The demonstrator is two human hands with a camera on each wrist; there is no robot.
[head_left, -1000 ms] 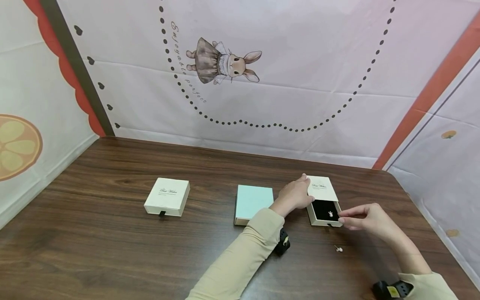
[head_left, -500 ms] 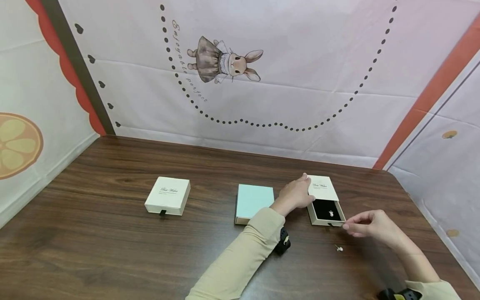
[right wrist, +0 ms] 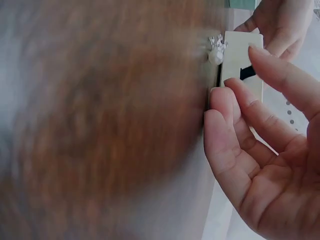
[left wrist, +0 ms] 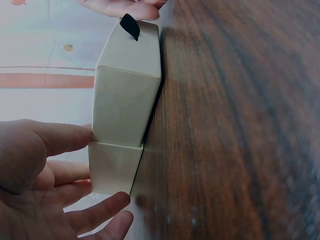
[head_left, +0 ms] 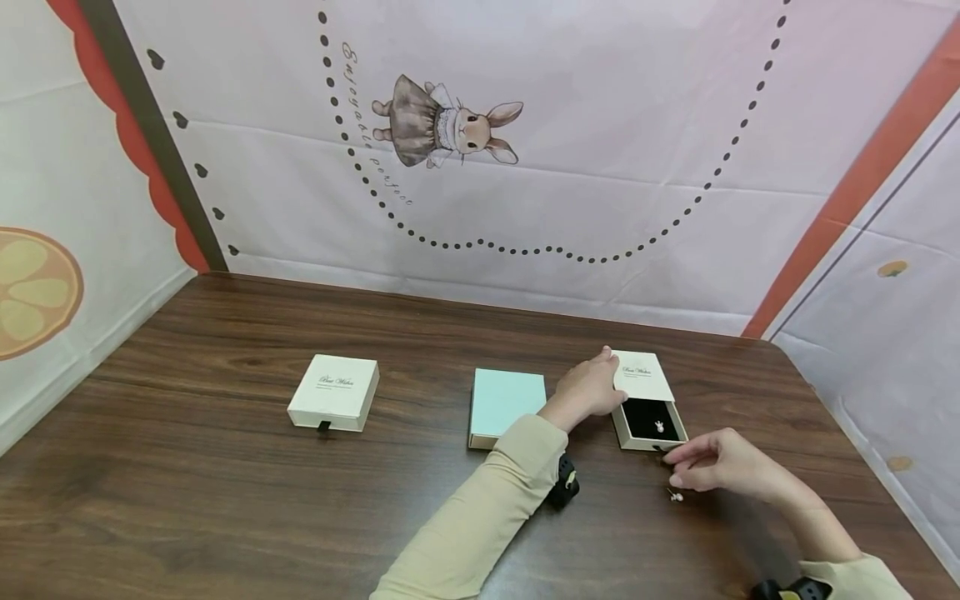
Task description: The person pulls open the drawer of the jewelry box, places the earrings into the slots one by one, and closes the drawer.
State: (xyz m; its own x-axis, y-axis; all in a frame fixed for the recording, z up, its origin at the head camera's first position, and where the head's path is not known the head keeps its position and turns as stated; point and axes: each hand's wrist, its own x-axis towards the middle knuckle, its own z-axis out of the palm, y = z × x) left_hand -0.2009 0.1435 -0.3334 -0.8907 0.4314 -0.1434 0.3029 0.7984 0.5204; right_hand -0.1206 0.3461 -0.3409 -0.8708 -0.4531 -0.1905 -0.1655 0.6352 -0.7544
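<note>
My left hand [head_left: 587, 390] holds the cover of a small cream jewelry box [head_left: 642, 377] at its left side. In the left wrist view, the thumb and fingers lie around the cover [left wrist: 115, 167]. The drawer [left wrist: 125, 102] is pulled partway out towards me. On its black lining lies one pearl earring [head_left: 660, 427]. A second pearl earring [head_left: 676, 497] rests on the table in front of the box. Close by it, my right hand [head_left: 727, 467] hovers with thumb and fingers apart. In the right wrist view, the loose earring [right wrist: 216, 54] appears beyond the fingertips, untouched.
A pale blue box [head_left: 508, 402] stands left of the drawer box, beside my left forearm. Farther left is a closed cream box [head_left: 334, 392] with a black pull tab. The wooden table [head_left: 225, 508] ends at a printed cloth backdrop [head_left: 570, 150].
From the drawer's front right corner, my right hand has moved down and then left to the loose earring. The left hand and the boxes have stayed in place.
</note>
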